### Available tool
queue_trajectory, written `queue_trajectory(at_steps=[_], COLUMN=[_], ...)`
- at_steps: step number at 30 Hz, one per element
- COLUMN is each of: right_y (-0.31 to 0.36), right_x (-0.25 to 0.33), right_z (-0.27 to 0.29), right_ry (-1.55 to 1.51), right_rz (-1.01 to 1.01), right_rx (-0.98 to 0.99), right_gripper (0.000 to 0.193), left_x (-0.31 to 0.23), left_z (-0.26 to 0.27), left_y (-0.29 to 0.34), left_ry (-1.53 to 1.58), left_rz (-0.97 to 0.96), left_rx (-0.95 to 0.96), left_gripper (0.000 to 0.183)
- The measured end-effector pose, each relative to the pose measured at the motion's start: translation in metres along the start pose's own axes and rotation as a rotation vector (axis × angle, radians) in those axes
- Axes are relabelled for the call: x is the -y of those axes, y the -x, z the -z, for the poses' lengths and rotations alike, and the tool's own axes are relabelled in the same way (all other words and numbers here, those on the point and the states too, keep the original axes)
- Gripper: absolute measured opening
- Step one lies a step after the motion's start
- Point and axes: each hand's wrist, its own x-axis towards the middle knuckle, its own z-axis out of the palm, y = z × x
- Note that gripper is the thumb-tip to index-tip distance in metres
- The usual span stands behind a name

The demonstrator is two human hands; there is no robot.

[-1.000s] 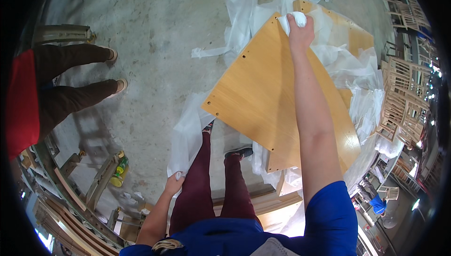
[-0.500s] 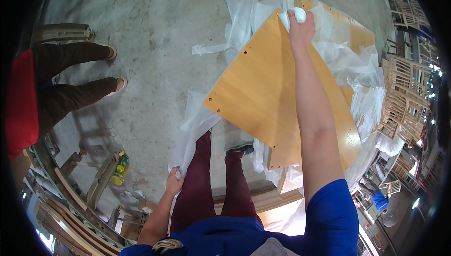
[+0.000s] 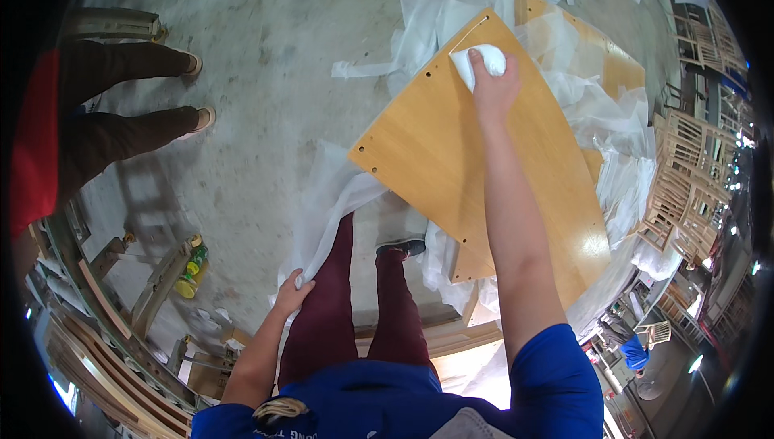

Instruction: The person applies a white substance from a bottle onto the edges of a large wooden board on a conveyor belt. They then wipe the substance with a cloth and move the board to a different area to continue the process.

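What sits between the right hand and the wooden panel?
A wadded white cloth lies under the right hand, pressed to the wooden panel near its far corner. The left hand grips the white wrapping sheet at the panel's near edge.

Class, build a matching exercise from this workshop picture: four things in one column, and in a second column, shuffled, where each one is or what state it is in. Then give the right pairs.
Things:
1. white cloth
2. wooden panel
3. green and yellow bottle
4. thin white sheet

Places or states:
A. lying flat on white wrapping, with small holes along its edges
B. on the floor beside stacked wooden frames, at the person's left
C. pressed on the panel under the right hand
D. gripped at its lower end by the left hand

Pairs: 1-C, 2-A, 3-B, 4-D
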Motion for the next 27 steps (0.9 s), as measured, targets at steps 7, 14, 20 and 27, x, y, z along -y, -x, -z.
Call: queue_trajectory(at_steps=[7, 14, 20, 27], right_y=[0.039, 0.04, 0.039, 0.048], right_x=[0.002, 0.004, -0.003, 0.003], right_z=[0.0, -0.002, -0.005, -0.004], right_ry=[-0.051, -0.041, -0.037, -0.01], right_rz=[-0.007, 0.0, 0.067, 0.049], right_rx=[0.081, 0.092, 0.099, 0.107], right_gripper=[0.038, 0.034, 0.034, 0.035], left_x=[0.002, 0.018, 0.014, 0.007], left_z=[0.0, -0.009, -0.009, -0.005], left_y=[-0.009, -0.008, -0.01, -0.006], left_ry=[-0.145, -0.248, -0.128, 0.009], left_rz=[0.122, -0.119, -0.119, -0.07], left_rx=[0.048, -0.207, -0.124, -0.04], left_gripper=[0.065, 0.046, 0.04, 0.034])
